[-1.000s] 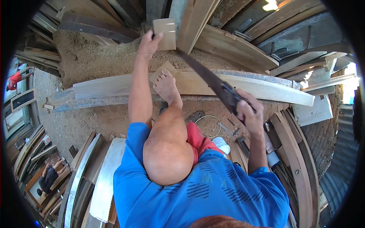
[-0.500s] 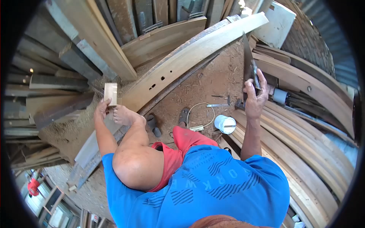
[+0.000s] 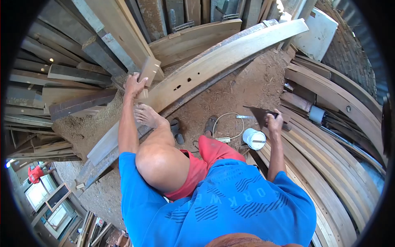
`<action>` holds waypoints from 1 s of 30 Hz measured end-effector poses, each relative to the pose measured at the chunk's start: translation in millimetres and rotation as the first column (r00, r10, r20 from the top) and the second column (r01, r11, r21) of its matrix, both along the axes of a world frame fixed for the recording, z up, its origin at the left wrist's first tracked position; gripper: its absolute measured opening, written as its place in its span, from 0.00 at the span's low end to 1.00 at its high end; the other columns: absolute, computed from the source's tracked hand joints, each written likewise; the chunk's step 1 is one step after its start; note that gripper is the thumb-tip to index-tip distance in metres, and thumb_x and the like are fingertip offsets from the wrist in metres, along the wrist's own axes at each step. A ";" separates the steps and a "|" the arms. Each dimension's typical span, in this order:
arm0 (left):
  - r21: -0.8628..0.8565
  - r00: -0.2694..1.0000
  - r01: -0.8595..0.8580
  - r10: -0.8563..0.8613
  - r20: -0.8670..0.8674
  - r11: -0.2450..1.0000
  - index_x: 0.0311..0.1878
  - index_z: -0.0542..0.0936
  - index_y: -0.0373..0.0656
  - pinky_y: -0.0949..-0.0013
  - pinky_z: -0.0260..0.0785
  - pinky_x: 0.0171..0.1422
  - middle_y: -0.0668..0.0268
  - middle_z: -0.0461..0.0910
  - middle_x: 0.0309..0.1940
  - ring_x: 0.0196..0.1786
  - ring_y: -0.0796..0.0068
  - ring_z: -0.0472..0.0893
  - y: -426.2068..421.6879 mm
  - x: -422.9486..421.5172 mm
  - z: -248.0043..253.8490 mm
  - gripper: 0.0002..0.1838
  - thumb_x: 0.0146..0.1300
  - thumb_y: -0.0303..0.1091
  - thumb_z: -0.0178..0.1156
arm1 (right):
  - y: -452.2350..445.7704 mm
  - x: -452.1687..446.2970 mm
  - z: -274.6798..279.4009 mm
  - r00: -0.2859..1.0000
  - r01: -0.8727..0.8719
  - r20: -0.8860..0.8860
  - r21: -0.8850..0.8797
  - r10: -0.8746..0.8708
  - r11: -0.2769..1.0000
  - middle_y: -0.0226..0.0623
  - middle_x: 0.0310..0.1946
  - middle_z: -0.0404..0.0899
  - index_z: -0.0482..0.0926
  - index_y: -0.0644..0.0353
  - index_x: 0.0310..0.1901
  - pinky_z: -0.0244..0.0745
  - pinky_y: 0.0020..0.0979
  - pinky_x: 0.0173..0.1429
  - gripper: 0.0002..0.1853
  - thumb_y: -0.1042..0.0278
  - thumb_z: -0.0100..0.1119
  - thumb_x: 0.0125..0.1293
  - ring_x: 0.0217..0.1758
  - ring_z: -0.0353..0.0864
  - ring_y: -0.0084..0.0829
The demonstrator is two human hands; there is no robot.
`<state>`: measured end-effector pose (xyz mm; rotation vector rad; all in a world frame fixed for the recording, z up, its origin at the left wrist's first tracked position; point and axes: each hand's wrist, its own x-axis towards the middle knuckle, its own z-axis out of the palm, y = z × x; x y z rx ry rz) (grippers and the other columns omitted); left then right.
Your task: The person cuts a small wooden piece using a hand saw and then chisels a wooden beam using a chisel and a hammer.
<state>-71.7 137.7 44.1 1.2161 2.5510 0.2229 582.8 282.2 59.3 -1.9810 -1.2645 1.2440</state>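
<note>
A short wooden block (image 3: 150, 69) is gripped in my left hand (image 3: 134, 85), tilted, near the lower-left end of a long curved plank (image 3: 222, 53). The plank has several dark holes. A smaller pale piece of wood (image 3: 142, 94) shows just below that hand, beside my bare foot (image 3: 147, 115). Off to the right, my right hand (image 3: 275, 122) is closed round the handle of a handsaw (image 3: 259, 115). The saw's dark blade points left over the dirt floor, apart from the plank. My palm hides part of the handle.
A white bucket (image 3: 254, 139) stands near the saw, with a looped cable (image 3: 224, 117) beside it. Curved boards (image 3: 317, 164) are stacked on the right. Planks (image 3: 103, 24) lean at upper left, above sawdust (image 3: 78, 131). A person in red (image 3: 35, 174) is far off at lower left.
My left hand has lifted the block upward and to the right, and tilted it. The saw has come down, its blade swinging from pointing up to pointing left.
</note>
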 end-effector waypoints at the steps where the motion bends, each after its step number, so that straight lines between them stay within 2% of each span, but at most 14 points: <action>1: 0.021 1.000 0.029 -0.028 -0.005 0.999 0.58 0.84 0.34 0.55 0.70 0.67 0.44 0.84 0.52 0.64 0.45 0.78 2.3 -9.4 -5.2 0.34 0.61 0.57 0.67 | -3.4 3.4 -14.7 0.999 -0.036 0.031 -0.009 0.036 0.999 0.35 0.34 0.80 0.70 0.68 0.67 0.76 0.26 0.28 0.27 0.75 0.62 0.67 0.27 0.79 0.22; 4: 0.153 0.979 0.164 -0.179 0.094 0.975 0.55 0.84 0.33 0.50 0.71 0.63 0.45 0.83 0.50 0.54 0.43 0.79 18.0 6.9 7.6 0.31 0.63 0.54 0.66 | -13.3 6.0 -45.9 0.982 -0.090 0.158 -0.070 0.100 0.993 0.39 0.36 0.83 0.73 0.69 0.63 0.79 0.29 0.31 0.25 0.74 0.65 0.66 0.29 0.83 0.26; 5: 0.181 0.970 0.177 -0.203 0.137 0.968 0.55 0.84 0.34 0.50 0.71 0.63 0.44 0.83 0.50 0.55 0.43 0.80 19.2 5.8 0.6 0.30 0.63 0.53 0.67 | -16.3 17.6 -83.8 0.961 -0.144 0.243 0.037 0.131 0.989 0.40 0.36 0.83 0.74 0.69 0.62 0.80 0.30 0.31 0.24 0.73 0.66 0.66 0.29 0.84 0.27; 9: 0.195 0.817 -0.099 -0.032 0.575 0.976 0.56 0.83 0.31 0.59 0.76 0.58 0.50 0.87 0.49 0.51 0.63 0.85 12.3 31.0 -31.5 0.26 0.67 0.46 0.66 | -33.9 32.4 -123.9 0.887 -0.254 0.427 0.127 0.178 0.959 0.46 0.33 0.86 0.77 0.67 0.59 0.82 0.37 0.37 0.22 0.68 0.67 0.65 0.29 0.87 0.32; 11: 0.143 0.764 -0.160 0.031 0.644 0.977 0.57 0.82 0.30 0.63 0.76 0.56 0.54 0.87 0.48 0.48 0.69 0.84 7.3 58.6 -34.9 0.25 0.69 0.45 0.66 | -43.7 34.1 -125.4 0.853 -0.275 0.492 0.143 0.173 0.951 0.50 0.34 0.87 0.79 0.68 0.56 0.82 0.41 0.45 0.22 0.65 0.67 0.64 0.34 0.89 0.39; 12: 0.140 0.714 -0.210 0.054 0.699 0.968 0.58 0.82 0.31 0.62 0.76 0.57 0.55 0.87 0.48 0.49 0.68 0.84 0.9 65.3 -52.2 0.25 0.70 0.45 0.65 | -45.8 33.4 -122.6 0.914 -0.137 0.387 0.018 0.119 0.990 0.55 0.38 0.87 0.80 0.68 0.55 0.82 0.44 0.52 0.21 0.63 0.66 0.64 0.42 0.89 0.46; 14: 0.092 0.772 -0.172 0.076 0.631 0.981 0.58 0.82 0.34 0.63 0.75 0.59 0.57 0.86 0.49 0.51 0.70 0.82 -9.6 78.6 -76.0 0.24 0.70 0.45 0.66 | -51.8 28.5 -96.8 0.869 -0.115 0.486 0.015 0.094 0.993 0.58 0.41 0.87 0.81 0.68 0.54 0.80 0.46 0.58 0.21 0.64 0.66 0.62 0.49 0.88 0.52; 16: 0.230 0.725 -0.223 0.003 0.689 0.947 0.58 0.82 0.34 0.63 0.74 0.61 0.59 0.86 0.51 0.52 0.71 0.81 -22.0 85.8 -111.9 0.21 0.70 0.40 0.67 | -59.6 43.8 -103.0 0.864 -0.012 0.504 -0.003 0.012 1.000 0.59 0.43 0.87 0.82 0.68 0.53 0.79 0.46 0.59 0.21 0.64 0.65 0.62 0.51 0.87 0.54; 20: 0.294 0.643 -0.335 -0.011 0.766 0.895 0.57 0.80 0.36 0.64 0.74 0.61 0.61 0.84 0.48 0.51 0.71 0.80 -23.3 88.2 -118.8 0.18 0.72 0.38 0.66 | -71.5 85.2 -110.4 0.871 0.197 0.469 -0.057 -0.148 0.979 0.58 0.49 0.86 0.83 0.66 0.53 0.78 0.48 0.62 0.20 0.65 0.63 0.62 0.55 0.85 0.58; 23: 0.310 0.645 -0.323 -0.032 0.764 0.894 0.57 0.79 0.36 0.64 0.74 0.59 0.63 0.82 0.48 0.50 0.72 0.79 -23.7 88.8 -115.0 0.16 0.74 0.37 0.64 | -76.1 121.3 -128.0 0.839 0.264 0.501 -0.036 -0.211 0.964 0.62 0.47 0.85 0.81 0.69 0.53 0.77 0.50 0.63 0.20 0.67 0.62 0.61 0.55 0.85 0.61; 24: 0.320 0.602 -0.338 -0.058 0.796 0.885 0.57 0.78 0.37 0.64 0.74 0.59 0.63 0.82 0.49 0.50 0.72 0.79 -21.9 93.7 -116.4 0.16 0.74 0.37 0.64 | -80.2 133.4 -144.4 0.795 0.270 0.533 0.115 -0.289 0.956 0.61 0.44 0.86 0.83 0.70 0.49 0.78 0.49 0.57 0.17 0.68 0.64 0.61 0.51 0.86 0.58; 26: 0.313 0.520 -0.372 -0.083 0.850 0.874 0.58 0.78 0.37 0.64 0.74 0.59 0.63 0.82 0.49 0.51 0.71 0.79 -32.6 92.7 -110.0 0.16 0.74 0.37 0.63 | -76.1 145.2 -145.2 0.799 0.294 0.491 0.185 -0.347 0.938 0.62 0.45 0.85 0.81 0.70 0.51 0.78 0.50 0.57 0.18 0.69 0.63 0.63 0.52 0.85 0.60; 27: 0.304 0.543 -0.359 -0.068 0.837 0.882 0.58 0.78 0.37 0.64 0.74 0.59 0.63 0.82 0.49 0.51 0.71 0.80 -41.5 84.7 -108.9 0.17 0.74 0.38 0.63 | -66.6 135.4 -113.8 0.799 0.340 0.514 0.041 -0.312 0.940 0.64 0.46 0.84 0.79 0.70 0.52 0.77 0.51 0.57 0.18 0.69 0.62 0.64 0.53 0.85 0.62; 30: 0.289 0.552 -0.358 -0.048 0.832 0.888 0.58 0.78 0.36 0.64 0.74 0.58 0.61 0.82 0.50 0.51 0.70 0.80 -32.2 84.2 -121.0 0.17 0.74 0.38 0.63 | -46.4 149.3 -114.1 0.723 0.405 0.564 0.122 -0.399 0.906 0.65 0.44 0.84 0.79 0.70 0.52 0.76 0.52 0.58 0.18 0.70 0.61 0.63 0.53 0.84 0.63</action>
